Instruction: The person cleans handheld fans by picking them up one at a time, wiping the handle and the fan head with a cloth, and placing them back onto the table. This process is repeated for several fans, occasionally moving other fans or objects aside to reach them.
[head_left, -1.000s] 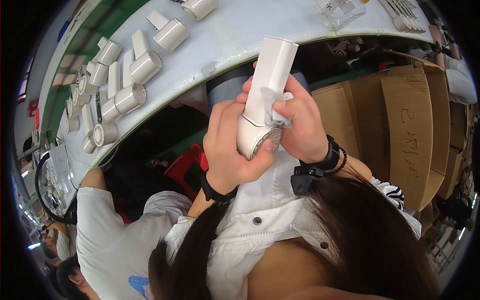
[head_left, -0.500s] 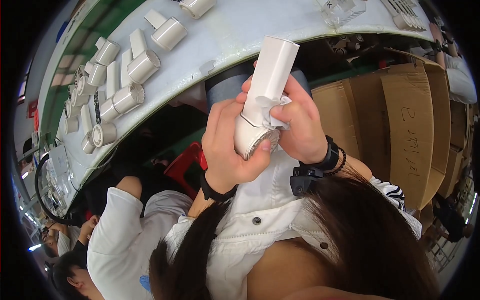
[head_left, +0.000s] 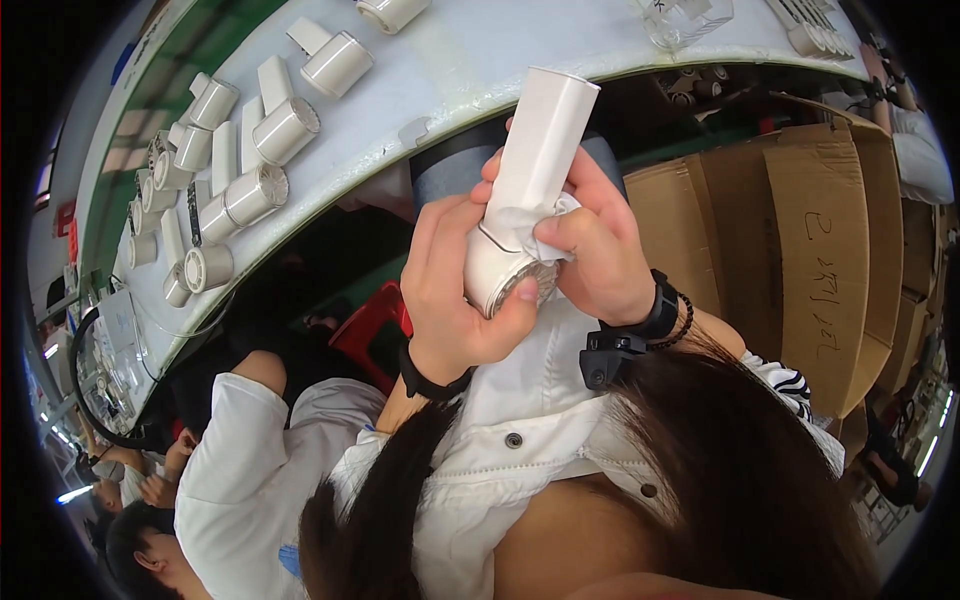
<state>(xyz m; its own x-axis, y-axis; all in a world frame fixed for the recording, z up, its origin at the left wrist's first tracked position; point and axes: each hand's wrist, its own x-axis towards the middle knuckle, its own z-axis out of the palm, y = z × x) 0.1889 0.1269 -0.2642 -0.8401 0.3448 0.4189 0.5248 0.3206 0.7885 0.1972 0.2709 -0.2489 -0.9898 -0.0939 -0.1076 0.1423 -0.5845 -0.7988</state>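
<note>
A white hair dryer (head_left: pixel 541 140), with a round barrel and a straight handle, is held in front of my chest, handle pointing up and away. My left hand (head_left: pixel 445 285) wraps round the barrel from the left, its thumb on the ribbed round end. From the right, my right hand (head_left: pixel 605 250) pinches a thin white cloth (head_left: pixel 556 243) against the joint between handle and barrel. Its other fingers go behind the handle and are partly hidden.
Several similar white dryers (head_left: pixel 285 130) lie on the pale workbench (head_left: pixel 450 70) at the left. An open cardboard box (head_left: pixel 815 250) stands at the right. A clear plastic container (head_left: pixel 690 20) sits at the far edge. A red stool (head_left: pixel 372 330) and a co-worker's white sleeve (head_left: pixel 230 440) are at lower left.
The cloth has shifted slightly under my right thumb, along the joint. The dryer has tilted only a little; my left hand keeps its hold.
</note>
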